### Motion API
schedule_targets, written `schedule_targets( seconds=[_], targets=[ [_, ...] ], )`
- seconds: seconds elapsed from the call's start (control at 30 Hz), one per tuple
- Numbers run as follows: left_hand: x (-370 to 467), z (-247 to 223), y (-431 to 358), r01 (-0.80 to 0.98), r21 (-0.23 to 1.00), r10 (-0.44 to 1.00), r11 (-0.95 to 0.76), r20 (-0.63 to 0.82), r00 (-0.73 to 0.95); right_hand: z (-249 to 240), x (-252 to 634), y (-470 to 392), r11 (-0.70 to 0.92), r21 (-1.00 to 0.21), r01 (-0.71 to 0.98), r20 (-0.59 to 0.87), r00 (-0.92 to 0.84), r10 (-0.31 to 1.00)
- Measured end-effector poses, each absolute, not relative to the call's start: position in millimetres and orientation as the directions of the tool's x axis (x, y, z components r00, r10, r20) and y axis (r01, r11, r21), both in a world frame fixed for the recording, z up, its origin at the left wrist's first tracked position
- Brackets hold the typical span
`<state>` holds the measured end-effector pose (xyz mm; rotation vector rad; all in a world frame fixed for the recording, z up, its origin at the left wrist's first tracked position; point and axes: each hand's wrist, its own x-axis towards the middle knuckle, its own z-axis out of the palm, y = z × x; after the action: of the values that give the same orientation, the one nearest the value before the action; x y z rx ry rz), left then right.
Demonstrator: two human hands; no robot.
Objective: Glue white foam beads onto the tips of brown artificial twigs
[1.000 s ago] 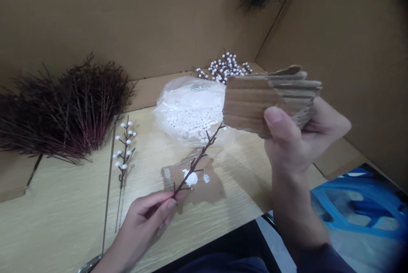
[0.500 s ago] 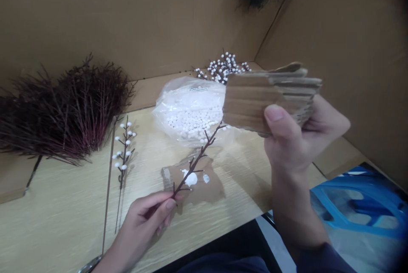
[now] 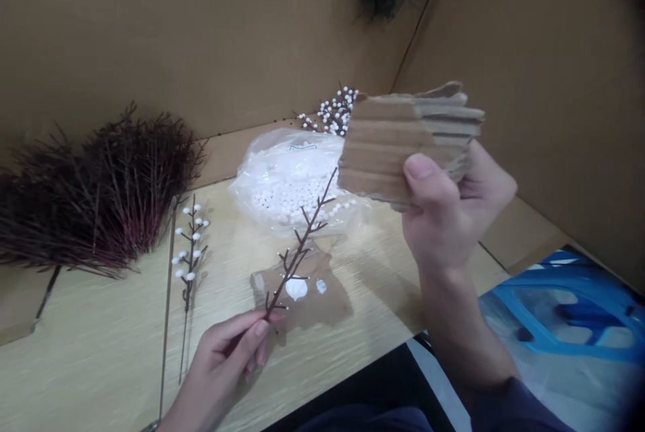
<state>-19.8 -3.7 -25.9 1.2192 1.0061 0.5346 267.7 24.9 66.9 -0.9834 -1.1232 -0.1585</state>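
A: Pinching brown stem (image 3: pixel 302 240) low down w/ L hand (image 3: pixel 232 351), thumb vs. fingers. Slanting up & away, twiggy, w/ tiny white dabs on some tips.

B: And w/ R hand (image 3: pixel 443 217)?

A: Clamping layered corrugated cardb'd (image 3: pixel 383 143), raised over table (image 3: pixel 111 344), thumb on near face. Can't see rest of grip, fingers mostly hidden behind.

B: Under stem?

A: Lying flat on table: torn cardb'd scrap (image 3: pixel 332 301), bearing big white blob (image 3: pixel 296 288) + smaller blob (image 3: pixel 321 286). Just beyond: clear bag (image 3: pixel 292 173) of white beads. Crossing in front of bag in this view w/ stem's upper end; can't tell if touching.

B: Left side?

A: Resting there, berry sprig (image 3: pixel 189 254) w/ white balls; near it, big heap of dark stems (image 3: pixel 101 197), reddish at lower ends.

B: Back & right?

A: Behind bag, white-berry bunch (image 3: pixel 335 113), partly hidden by raised cardb'd. Lower R, blue item (image 3: pixel 579 324), blurry.
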Motion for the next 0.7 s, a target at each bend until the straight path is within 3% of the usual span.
schedule_targets(
  seconds=[0.33,0.7],
  targets=[
    [-20,-29,-4,0.206,0.933,0.816,0.296,-0.358,0.454,67,264,18,0.503,-0.55,0.667,0.824,0.335,0.456],
    [-12,-15,-10,0.2,0.913,0.832,0.356,-0.407,0.377,69,265,17,0.441,-0.568,0.695,0.808,0.37,0.458]
  ],
)
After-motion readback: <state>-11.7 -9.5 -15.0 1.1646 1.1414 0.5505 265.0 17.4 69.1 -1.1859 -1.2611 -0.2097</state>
